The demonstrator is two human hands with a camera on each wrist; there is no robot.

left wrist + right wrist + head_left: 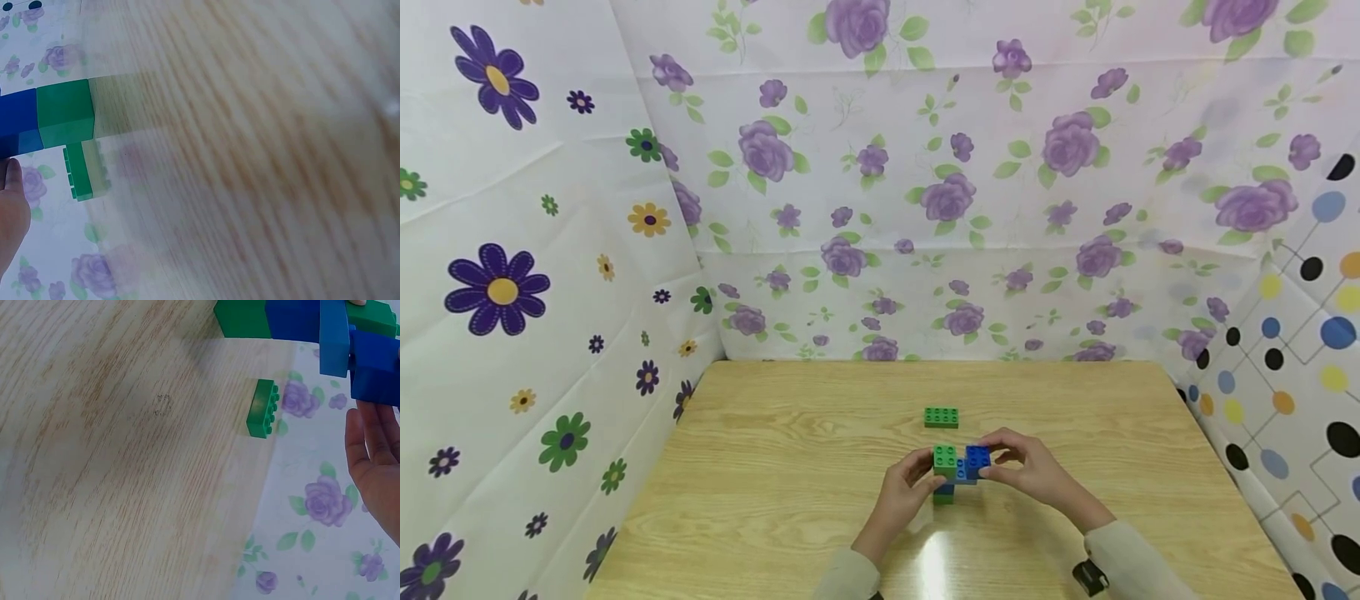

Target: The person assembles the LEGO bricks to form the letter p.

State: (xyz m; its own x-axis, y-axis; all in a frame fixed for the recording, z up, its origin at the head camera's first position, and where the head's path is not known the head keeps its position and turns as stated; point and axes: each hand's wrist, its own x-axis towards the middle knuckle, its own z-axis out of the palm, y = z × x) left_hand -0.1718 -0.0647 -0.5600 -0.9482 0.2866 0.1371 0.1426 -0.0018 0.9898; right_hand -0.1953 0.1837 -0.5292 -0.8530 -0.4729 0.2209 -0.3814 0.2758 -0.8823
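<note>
Block stack (961, 472) stands on the desk (790, 442), green and dark blue below, a light-blue brick (334, 344) laid across, an upper green brick (945, 461) and a dark blue brick (978, 461) on top. Both hands are clamped on it: the left hand (901, 497) grips the upper green brick, its fingers mostly hidden behind; the right hand (1032, 472) pinches the dark blue brick between thumb and fingers. Whether the left thumb also touches the light-blue brick, I cannot tell. The left wrist view cuts off the stack's top; the right wrist view crops it too. Beyond lies a loose green brick (941, 417), fully visible from the head. Sleeves (1131, 558) run out of frame.
</note>
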